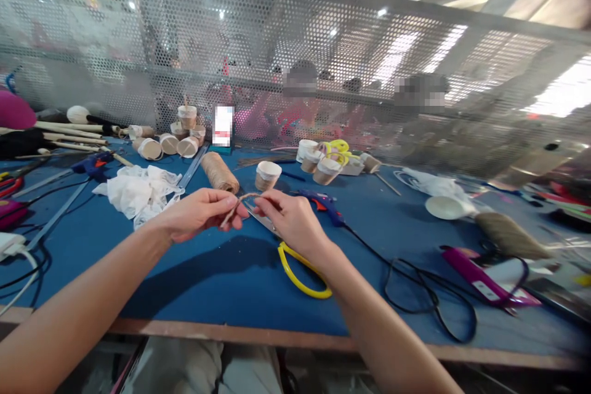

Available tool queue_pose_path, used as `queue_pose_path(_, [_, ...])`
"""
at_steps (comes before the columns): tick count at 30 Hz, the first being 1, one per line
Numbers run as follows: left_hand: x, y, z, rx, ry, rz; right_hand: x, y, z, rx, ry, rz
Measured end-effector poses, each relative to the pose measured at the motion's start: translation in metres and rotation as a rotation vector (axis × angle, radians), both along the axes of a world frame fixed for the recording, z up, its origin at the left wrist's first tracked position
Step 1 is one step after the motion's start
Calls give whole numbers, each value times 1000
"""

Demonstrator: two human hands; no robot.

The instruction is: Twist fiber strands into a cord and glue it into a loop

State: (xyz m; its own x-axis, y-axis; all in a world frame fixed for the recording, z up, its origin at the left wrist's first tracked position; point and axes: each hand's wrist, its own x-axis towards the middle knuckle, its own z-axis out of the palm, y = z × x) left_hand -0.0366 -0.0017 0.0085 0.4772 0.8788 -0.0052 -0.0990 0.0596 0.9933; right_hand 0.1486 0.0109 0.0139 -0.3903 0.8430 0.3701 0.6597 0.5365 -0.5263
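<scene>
My left hand and my right hand meet over the middle of the blue table, each pinching a short length of brown twine. The twine bends between my fingertips, and one end hangs below my left fingers. Just behind my hands lies a spool of twine on its side. A small cup with a white rim stands upright beside it. Under my right hand are scissors with yellow handles, their blades partly hidden. A blue glue gun rests to the right of that hand.
Crumpled white cloth lies left, with several small cups behind it. A lit phone stands before the perforated metal screen. More cups sit back right. A black cord loops across the right; a thick spool lies beyond.
</scene>
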Motion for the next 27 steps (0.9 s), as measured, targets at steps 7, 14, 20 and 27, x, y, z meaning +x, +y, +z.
queue_pose_path(7, [-7,-5,0,-112,-265,-164,24,-3,31,-437,256,283])
queue_pose_path(14, [-10,-12,-2,-108,-458,-322,31,-7,22,-950,626,619])
queue_pose_path(20, [-9,-17,-8,-40,-473,-482,26,-15,12,-1095,858,876])
queue_pose_path(27, [11,-26,-8,-22,-590,-340,14,-29,9,-1046,1097,858])
